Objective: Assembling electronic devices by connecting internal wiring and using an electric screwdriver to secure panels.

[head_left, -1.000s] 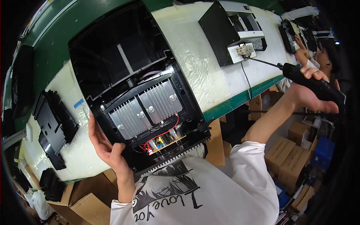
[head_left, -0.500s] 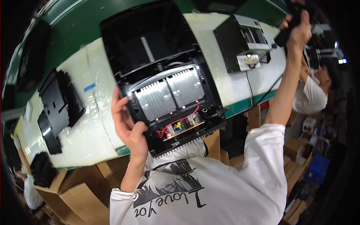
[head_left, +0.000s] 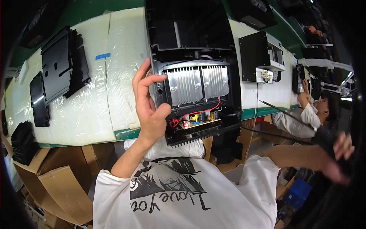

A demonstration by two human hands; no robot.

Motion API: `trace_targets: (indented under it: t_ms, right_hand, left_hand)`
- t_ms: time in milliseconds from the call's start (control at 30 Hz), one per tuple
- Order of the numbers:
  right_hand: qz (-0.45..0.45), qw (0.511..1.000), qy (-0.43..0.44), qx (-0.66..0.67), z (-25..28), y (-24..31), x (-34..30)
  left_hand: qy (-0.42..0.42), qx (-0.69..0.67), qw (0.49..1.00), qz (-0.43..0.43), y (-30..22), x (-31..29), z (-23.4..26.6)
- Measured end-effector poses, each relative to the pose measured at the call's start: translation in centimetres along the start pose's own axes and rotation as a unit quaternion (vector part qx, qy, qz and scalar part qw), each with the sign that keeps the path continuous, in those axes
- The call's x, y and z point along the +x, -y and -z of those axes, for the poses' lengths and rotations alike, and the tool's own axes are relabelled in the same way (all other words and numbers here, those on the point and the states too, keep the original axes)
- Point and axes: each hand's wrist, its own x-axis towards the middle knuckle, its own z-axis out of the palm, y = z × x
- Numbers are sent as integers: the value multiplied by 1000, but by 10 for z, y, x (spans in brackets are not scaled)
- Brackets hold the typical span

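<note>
An open black appliance housing (head_left: 190, 30) lies across the table in front of me. Inside it sit two ribbed silver metal plates (head_left: 185, 86), and below them a small circuit board (head_left: 201, 119) with a red wire. My left hand (head_left: 150, 110) grips the housing's left edge, its thumb and fingers bent around the side wall. Out at the far right, my right hand (head_left: 339, 158) is blurred by motion. It is closed around a dark electric screwdriver (head_left: 326, 139) whose long thin bit points left toward the table edge.
Black plastic panels (head_left: 57, 66) lie on the left of the film-covered table (head_left: 122, 87). Right of the housing stands a black-and-white box (head_left: 255, 55) with a connector and a cable. A co-worker (head_left: 301, 118) works farther right. Cardboard boxes (head_left: 61, 183) stand below the table edge.
My right hand has swung down from the upper right to the lower right with the screwdriver. The housing now looks straighter and farther right in view, my left hand still on its edge.
</note>
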Motion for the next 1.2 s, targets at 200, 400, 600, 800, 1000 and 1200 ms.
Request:
trace_targets:
  t_ms: [200, 400, 600, 800, 1000, 1200]
  right_hand:
    - [241, 955, 56, 164, -121, -62, -30]
    - [139, 791, 291, 520, -124, -60, -32]
    - [-20, 983, 130, 126, -203, -88, -76]
    - [27, 983, 51, 173, -208, -122, -107]
    - [-44, 987, 114, 101, -209, -128, -113]
    - [-25, 991, 75, 104, -217, -141, -115]
  left_hand:
    - [27, -11, 1000, 2, 8, 0, 2]
    - [24, 16, 999, -24, 7, -3, 6]
    - [28, 31, 998, -42, 6, -2, 3]
    - [20, 68, 997, -38, 6, -2, 5]
    - [24, 77, 995, -51, 9, -1, 5]
    - [23, 83, 995, -56, 9, -1, 5]
